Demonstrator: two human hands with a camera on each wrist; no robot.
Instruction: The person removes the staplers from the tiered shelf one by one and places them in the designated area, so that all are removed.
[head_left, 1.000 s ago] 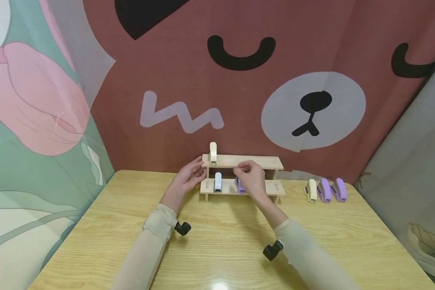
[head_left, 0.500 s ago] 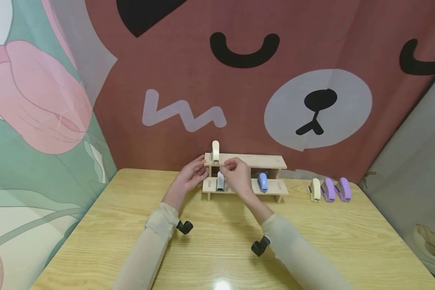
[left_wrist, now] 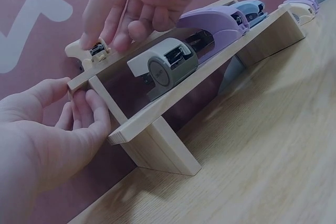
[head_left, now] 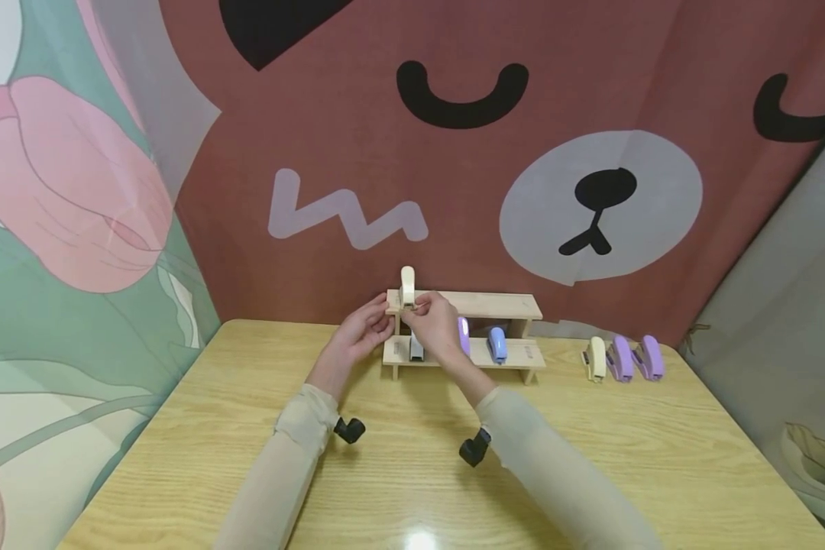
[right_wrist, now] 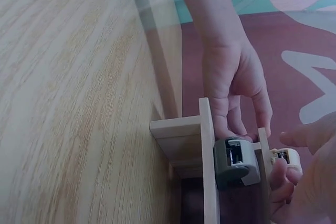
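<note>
A two-tier wooden shelf (head_left: 498,307) stands at the back of the table. My left hand (head_left: 363,330) grips the left end of its upper board, thumb above and fingers curled below, as the left wrist view shows. On that board's left end stands a cream stapler (head_left: 407,284). My right hand (head_left: 436,327) reaches across to it, with thumb and fingertips on either side of its front end (right_wrist: 285,157). Below, the lower board carries a white-and-grey stapler (left_wrist: 170,69), a purple stapler (head_left: 464,333) and a blue stapler (head_left: 498,346). My right hand partly hides the white and purple ones.
Right of the shelf, a cream stapler (head_left: 595,359) and two purple staplers (head_left: 620,359) stand in a row on the wooden table (head_left: 412,451). A curtain with a bear print (head_left: 454,214) hangs close behind the shelf.
My right hand has moved left along the shelf, from the purple stapler past the white one to the cream one on top. The blue and purple staplers have come into view. My left hand stays put.
</note>
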